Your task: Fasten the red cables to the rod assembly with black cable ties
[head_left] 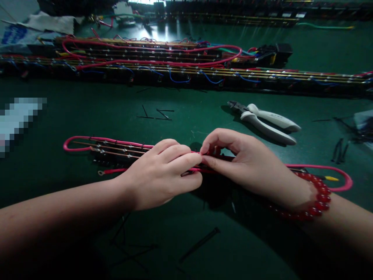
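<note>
A narrow black wired strip (115, 152) with bare copper-coloured rods lies across the green table in front of me. A thick red cable (77, 137) runs along it, looping past both ends, with a ring terminal (101, 172) at its left. My left hand (163, 173) is closed over the strip's middle, its fingers curled across cable and rods. Touching its fingertips, my right hand (241, 159) makes a pinch with thumb and forefinger at the red cable. Whatever sits in that pinch is too small and covered to name. A red bead bracelet (319, 198) circles my right wrist.
White-handled pliers (268, 120) lie beyond my right hand. Several cut black tie pieces (157, 112) are scattered behind the strip, and a black cable tie (201, 243) lies nearer me. Longer wired strips (186, 74) with another red cable loop (240, 50) span the back.
</note>
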A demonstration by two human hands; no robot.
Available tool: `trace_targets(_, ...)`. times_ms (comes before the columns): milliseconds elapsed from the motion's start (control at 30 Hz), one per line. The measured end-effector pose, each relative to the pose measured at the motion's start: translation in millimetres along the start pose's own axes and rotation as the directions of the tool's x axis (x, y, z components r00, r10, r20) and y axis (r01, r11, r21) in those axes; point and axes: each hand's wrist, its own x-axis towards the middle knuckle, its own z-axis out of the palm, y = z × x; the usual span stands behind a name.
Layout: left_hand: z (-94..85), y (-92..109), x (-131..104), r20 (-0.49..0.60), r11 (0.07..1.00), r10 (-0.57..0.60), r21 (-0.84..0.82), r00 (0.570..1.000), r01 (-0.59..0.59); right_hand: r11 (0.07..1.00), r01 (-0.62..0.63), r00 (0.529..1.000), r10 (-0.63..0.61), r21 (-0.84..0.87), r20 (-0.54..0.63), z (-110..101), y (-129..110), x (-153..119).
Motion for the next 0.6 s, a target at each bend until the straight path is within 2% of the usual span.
trace_targets(367,-2.4,-0.5,-0.7,0.052,0.998,-0.007,-0.056,0.999,0.010,0.999,0.021,1.000,-0.021,0.050,-0.006,0.9,1.3,1.1)
trace_targets(600,-3.4,-0.4,-0.7,0.081,0.996,-0.013,-0.085,0.997,0.020,0.998,-0.015,1.000,0.015,0.067,-0.001,0.9,-0.3,1.3)
